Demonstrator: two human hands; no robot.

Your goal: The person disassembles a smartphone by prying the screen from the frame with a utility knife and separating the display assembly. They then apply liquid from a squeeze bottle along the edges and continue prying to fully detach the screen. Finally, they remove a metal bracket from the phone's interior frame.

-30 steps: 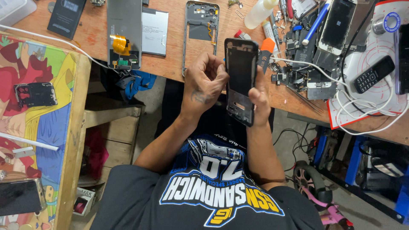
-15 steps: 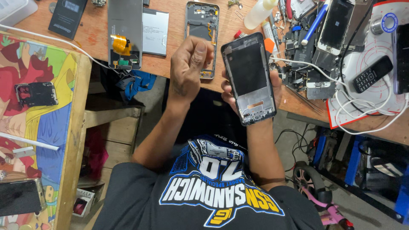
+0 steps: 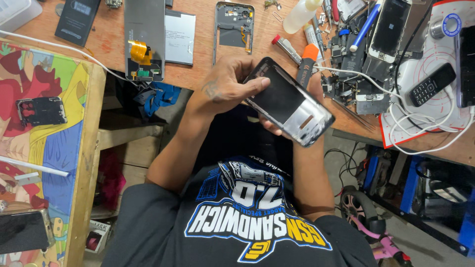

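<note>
1. Head view looks down on a phone body (image 3: 289, 101) held in the air just near of the wooden worktop (image 3: 198, 74), over the person's lap.
2. Left hand (image 3: 225, 89) has its grip closed over the phone's far-left end, fingertips curled onto the edge.
3. Right hand (image 3: 269, 126) lies mostly hidden beneath the phone; it seems to cradle it, closed from below (only fingertips show).
4. I judge the phone light and stiff yet fragile, with smooth, slippery faces; holding it by the long edges looks safest.
5. It is a dark slab with a black panel, a bare silvery patch and exposed parts toward its near-right end.
6. On the worktop beyond lie an empty phone frame (image 3: 234, 27) and an orange-tipped tool (image 3: 307, 62).
</note>
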